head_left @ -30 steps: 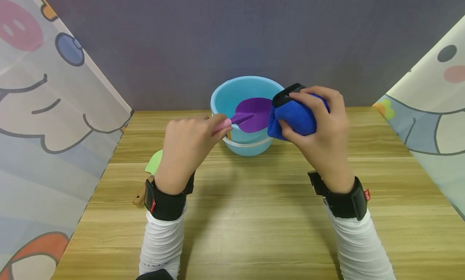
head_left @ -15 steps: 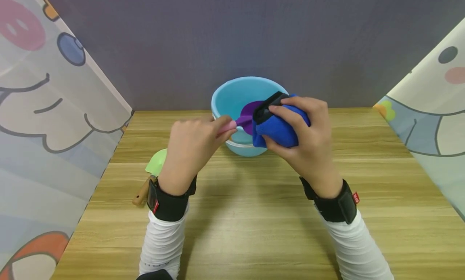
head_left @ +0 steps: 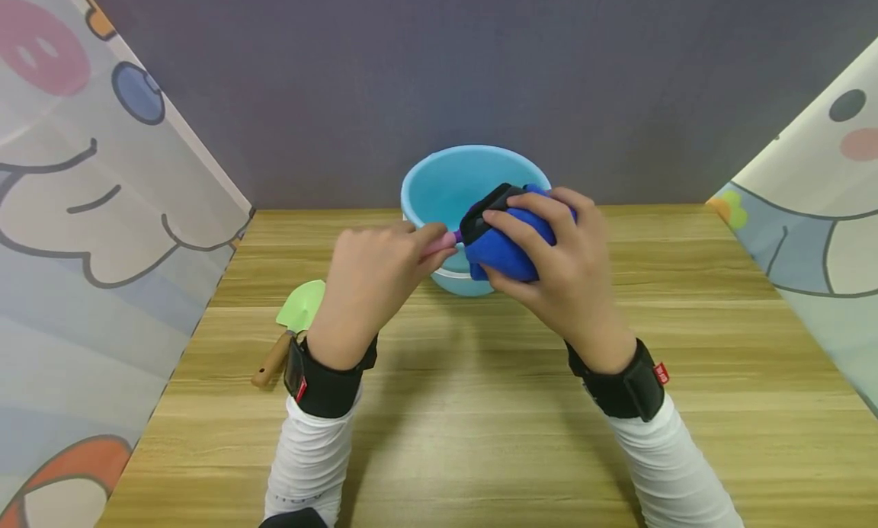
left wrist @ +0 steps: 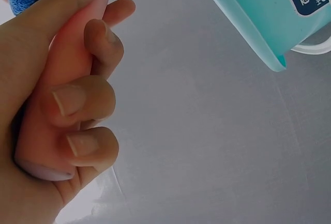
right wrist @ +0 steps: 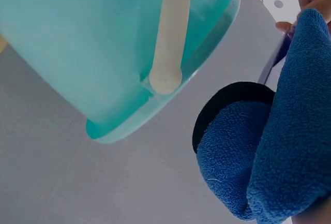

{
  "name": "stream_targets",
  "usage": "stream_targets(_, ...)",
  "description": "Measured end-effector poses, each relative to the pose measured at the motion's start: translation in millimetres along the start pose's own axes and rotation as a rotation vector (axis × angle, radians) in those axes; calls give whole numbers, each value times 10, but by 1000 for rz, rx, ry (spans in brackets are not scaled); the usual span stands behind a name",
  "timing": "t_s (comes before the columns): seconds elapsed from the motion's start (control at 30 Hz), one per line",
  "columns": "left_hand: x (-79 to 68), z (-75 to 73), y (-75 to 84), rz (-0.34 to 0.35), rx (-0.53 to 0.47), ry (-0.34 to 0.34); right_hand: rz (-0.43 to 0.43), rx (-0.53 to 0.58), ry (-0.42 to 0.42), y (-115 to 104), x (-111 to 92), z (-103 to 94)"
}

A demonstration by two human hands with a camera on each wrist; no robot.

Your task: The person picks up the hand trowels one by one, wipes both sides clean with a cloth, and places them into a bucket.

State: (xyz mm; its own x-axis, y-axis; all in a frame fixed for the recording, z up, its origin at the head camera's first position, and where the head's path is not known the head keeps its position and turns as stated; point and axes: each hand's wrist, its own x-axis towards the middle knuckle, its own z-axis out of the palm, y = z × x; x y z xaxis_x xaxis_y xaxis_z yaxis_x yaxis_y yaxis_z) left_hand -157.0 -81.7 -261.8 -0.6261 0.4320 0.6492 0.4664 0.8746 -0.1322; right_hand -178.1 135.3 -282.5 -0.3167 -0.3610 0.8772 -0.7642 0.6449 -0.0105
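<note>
My left hand (head_left: 377, 284) grips the pink handle (left wrist: 72, 63) of a toy shovel, its fingers curled round it. The shovel's purple blade (right wrist: 274, 61) is mostly hidden behind a blue terry cloth (head_left: 504, 254) with a black edge. The bunched cloth is held in my right hand (head_left: 572, 261), right beside the left fingertips, where the handle meets the purple part. Both hands are raised in front of a light blue bucket (head_left: 439, 185). In the right wrist view, the cloth (right wrist: 295, 146) hides most of the right hand.
The bucket has a white handle (right wrist: 173, 38) and stands at the back of the wooden table (head_left: 466, 436), near a grey wall (head_left: 480, 63). A small green trowel (head_left: 299, 305) with a wooden handle lies to the left, partly behind the left wrist. Cartoon-printed panels (head_left: 123, 208) flank the table.
My right hand has moved the cloth leftward over the shovel blade to the handle, covering the purple that showed before. My left hand has shifted slightly right, uncovering more of the green trowel.
</note>
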Motion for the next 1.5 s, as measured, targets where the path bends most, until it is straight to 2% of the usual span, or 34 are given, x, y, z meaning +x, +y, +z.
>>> stream_targets(0.53,23,-13,43,48,3,-4,11,-17,-100,18,-44,94)
stream_targets(0.93,25,-9,65,89,52,-16,41,-28,-192,56,-71,122)
stream_targets(1.5,-4,-33,79,80,65,-23,28,-17,-209,45,-70,152)
